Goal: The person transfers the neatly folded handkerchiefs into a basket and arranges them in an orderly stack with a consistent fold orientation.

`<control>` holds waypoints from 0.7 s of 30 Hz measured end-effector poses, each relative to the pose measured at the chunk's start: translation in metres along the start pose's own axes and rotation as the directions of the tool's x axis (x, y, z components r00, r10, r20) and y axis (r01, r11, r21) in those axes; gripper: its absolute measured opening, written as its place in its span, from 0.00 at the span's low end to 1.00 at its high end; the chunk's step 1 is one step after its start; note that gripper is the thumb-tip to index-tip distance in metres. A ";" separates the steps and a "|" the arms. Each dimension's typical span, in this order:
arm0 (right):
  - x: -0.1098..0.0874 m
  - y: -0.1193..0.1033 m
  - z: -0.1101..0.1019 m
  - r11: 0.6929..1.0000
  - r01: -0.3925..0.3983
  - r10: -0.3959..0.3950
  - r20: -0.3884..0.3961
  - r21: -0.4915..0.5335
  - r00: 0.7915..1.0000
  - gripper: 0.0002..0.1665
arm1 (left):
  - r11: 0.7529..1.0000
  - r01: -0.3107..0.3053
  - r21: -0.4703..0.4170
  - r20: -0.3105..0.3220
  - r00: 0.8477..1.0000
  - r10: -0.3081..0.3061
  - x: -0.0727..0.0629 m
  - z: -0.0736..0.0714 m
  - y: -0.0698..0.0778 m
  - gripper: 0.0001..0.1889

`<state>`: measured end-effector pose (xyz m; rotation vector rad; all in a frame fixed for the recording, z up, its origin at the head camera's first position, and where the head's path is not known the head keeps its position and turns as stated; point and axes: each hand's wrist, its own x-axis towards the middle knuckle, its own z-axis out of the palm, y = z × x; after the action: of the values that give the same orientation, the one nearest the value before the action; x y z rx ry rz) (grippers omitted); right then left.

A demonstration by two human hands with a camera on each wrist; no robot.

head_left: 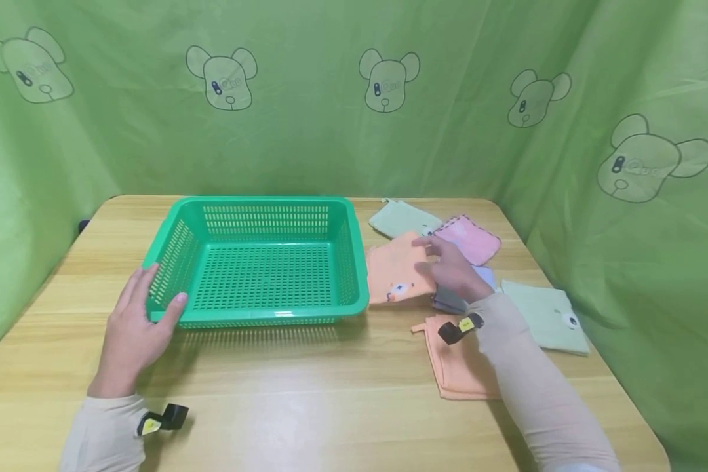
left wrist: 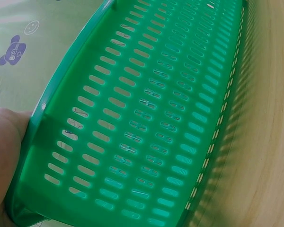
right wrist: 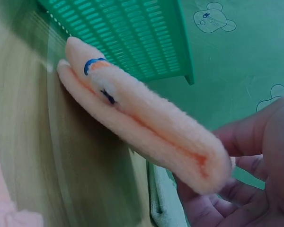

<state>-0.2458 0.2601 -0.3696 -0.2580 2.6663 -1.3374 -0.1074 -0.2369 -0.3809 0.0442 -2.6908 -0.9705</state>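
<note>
A green plastic basket (head_left: 265, 314) with slotted walls stands on the table, nothing lying inside it. My left hand (head_left: 136, 328) grips its near left corner, thumb and fingers on either side of the rim; in the left wrist view the long slotted wall (left wrist: 128, 109) fills most of the picture. Right of the basket, my right hand (head_left: 451, 265) pinches the edge of a folded orange towel (head_left: 398, 269) with a small embroidered face. The right wrist view shows this towel (right wrist: 146, 118) raised off the tabletop, its folded layers edge-on between thumb and fingers.
Around the right hand lie a pale green towel (head_left: 404, 218), a pink towel (head_left: 469, 239), a partly covered blue-grey one (head_left: 448, 299), another pale green one (head_left: 545, 318) and a second orange towel (head_left: 457, 367). Green curtains (head_left: 307, 98) hang behind the wooden table (head_left: 283, 393).
</note>
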 end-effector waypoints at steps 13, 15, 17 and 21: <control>0.000 -0.010 -0.004 1.000 0.006 -0.005 -0.041 0.006 0.999 0.30 | 1.000 0.006 0.001 0.009 1.000 -0.006 0.001 -0.001 0.002 0.38; 0.001 -0.010 -0.005 1.000 0.002 -0.001 -0.047 0.019 0.999 0.30 | 1.000 0.006 0.000 0.009 1.000 -0.006 0.000 -0.001 0.002 0.38; 0.001 -0.011 -0.005 1.000 -0.001 0.003 -0.051 0.026 0.999 0.30 | 1.000 0.006 0.001 0.010 1.000 -0.006 0.001 -0.001 0.002 0.38; 0.001 -0.013 -0.006 0.999 -0.007 0.009 -0.052 0.031 0.999 0.31 | 1.000 0.010 0.006 0.013 1.000 -0.011 0.001 -0.001 0.001 0.38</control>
<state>-0.2473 0.2567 -0.3561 -0.2111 2.6834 -1.4007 -0.1077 -0.2368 -0.3790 0.0537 -2.7076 -0.9690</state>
